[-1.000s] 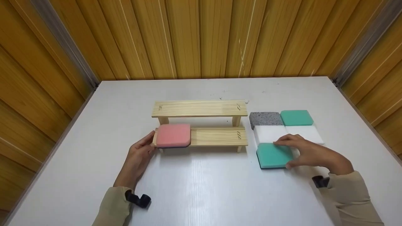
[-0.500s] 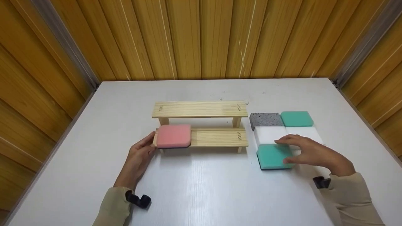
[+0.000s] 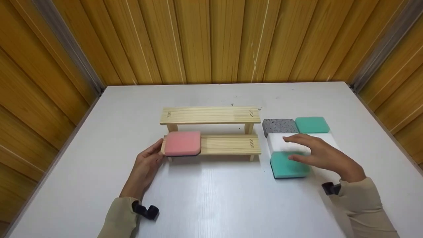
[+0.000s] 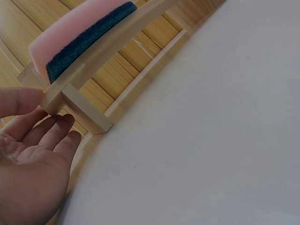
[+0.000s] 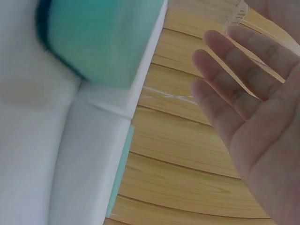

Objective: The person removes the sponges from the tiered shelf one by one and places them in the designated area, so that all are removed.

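Note:
A two-tier wooden rack (image 3: 228, 145) stands mid-table. On the left end of its lower board lies a pink sponge (image 3: 182, 143), its dark blue-green scouring side (image 4: 91, 40) facing down. My left hand (image 3: 147, 163) holds that board's left end, thumb above and fingers beneath in the left wrist view. To the rack's right are a grey speckled block (image 3: 280, 126), a green sponge (image 3: 312, 124), white sponges (image 3: 281, 142) and a nearer green sponge (image 3: 287, 168). Over the white and nearer green sponges hovers my right hand (image 3: 322, 153), fingers spread and holding nothing.
The white table (image 3: 211, 198) reaches back to a yellow-brown panelled wall (image 3: 211, 39), with similar panels on both sides. The rack's upper board (image 3: 210, 115) stands behind the lower one.
My right hand has lifted off the nearer green sponge and shifted slightly away and left, its fingers opening. The left hand, rack and sponges stay in place.

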`<control>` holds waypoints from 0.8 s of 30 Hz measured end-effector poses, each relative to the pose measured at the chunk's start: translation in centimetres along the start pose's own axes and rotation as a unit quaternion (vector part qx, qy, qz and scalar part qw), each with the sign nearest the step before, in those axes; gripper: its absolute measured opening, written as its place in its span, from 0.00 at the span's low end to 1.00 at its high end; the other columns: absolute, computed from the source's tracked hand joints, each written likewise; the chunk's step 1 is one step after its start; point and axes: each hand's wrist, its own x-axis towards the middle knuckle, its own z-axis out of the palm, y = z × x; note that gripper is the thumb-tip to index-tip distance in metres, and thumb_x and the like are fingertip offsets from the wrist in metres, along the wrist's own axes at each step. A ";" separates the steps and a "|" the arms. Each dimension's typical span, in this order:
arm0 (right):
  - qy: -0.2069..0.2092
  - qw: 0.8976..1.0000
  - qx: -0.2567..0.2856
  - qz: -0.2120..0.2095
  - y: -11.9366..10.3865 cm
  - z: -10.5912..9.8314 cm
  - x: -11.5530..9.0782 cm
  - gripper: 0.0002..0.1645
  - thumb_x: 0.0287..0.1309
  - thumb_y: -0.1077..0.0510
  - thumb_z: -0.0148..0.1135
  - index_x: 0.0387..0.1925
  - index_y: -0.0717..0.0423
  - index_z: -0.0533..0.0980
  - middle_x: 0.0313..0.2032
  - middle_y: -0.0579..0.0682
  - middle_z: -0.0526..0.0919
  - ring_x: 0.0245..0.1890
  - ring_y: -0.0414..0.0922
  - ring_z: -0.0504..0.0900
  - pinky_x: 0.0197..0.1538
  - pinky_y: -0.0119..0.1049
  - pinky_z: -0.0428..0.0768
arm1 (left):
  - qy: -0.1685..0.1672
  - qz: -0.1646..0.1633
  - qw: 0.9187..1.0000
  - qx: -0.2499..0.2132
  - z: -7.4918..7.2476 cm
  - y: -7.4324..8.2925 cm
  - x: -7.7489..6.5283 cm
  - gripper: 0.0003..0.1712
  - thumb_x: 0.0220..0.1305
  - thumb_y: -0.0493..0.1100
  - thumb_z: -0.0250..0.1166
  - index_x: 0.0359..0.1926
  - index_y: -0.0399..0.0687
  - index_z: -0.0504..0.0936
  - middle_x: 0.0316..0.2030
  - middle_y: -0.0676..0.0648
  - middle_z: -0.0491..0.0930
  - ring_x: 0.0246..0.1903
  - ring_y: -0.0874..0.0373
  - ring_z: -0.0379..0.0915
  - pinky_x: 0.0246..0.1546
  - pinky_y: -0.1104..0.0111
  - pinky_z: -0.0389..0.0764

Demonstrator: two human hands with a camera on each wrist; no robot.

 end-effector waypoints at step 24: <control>0.012 0.998 0.023 -0.062 -3.7 0.1 4.7 0.33 0.57 0.56 0.67 0.63 0.58 0.70 0.61 0.56 0.75 0.63 0.56 0.71 0.62 0.55 0.74 | -0.007 0.005 1.000 -0.010 -0.1 0.0 0.0 0.35 0.64 0.26 0.51 0.72 0.38 0.56 0.73 0.44 0.54 0.73 0.54 0.51 0.69 0.71 0.64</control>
